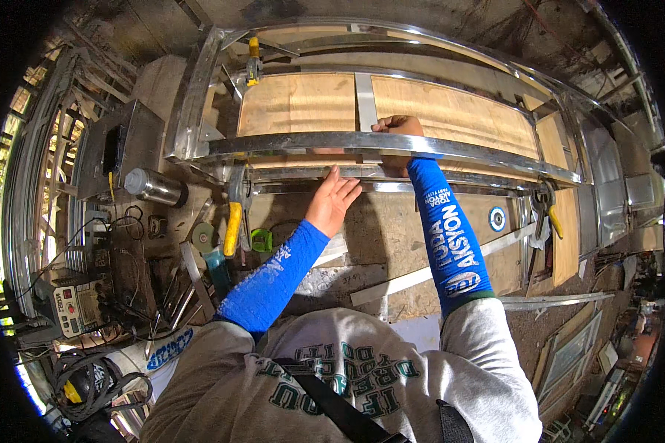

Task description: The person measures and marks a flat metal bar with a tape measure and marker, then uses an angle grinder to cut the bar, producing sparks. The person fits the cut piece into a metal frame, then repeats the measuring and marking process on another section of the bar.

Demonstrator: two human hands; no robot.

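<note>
Metal frame (273,142) was across the bench area in front of the person, long side running left to right, front rail crossing under the right wrist. Two plywood panels (303,103) sat within its outline, split by a flat grey strip (366,100).

Right hand (399,125) had reached over the front rail, fingers curled, right by the grey strip. Can't tell whether it was pinching anything; fingertips were partly hidden. Left hand (334,199) was nearer the body, palm showing, fingers loosely spread, nothing in its grasp. Its fingertips were at the lower rail (399,187); can't tell if they touched it. Both forearms wore blue sleeves (277,277).

Yellow-handled clamp (233,229) was at the frame's front left, a second clamp (553,210) at the front right. Another yellow-handled tool (253,63) was at the upper left corner.

Green tape measure (261,240) lay just beside the left clamp. Steel flask (155,187) was further left, next to a metal box (140,136). Blue-and-white disc (497,218) lay right of the right forearm. A long loose bar (406,280) slanted behind that forearm, rising to the right. Lower left: red-and-white control unit (74,308), coiled black cable (89,376) below it.
</note>
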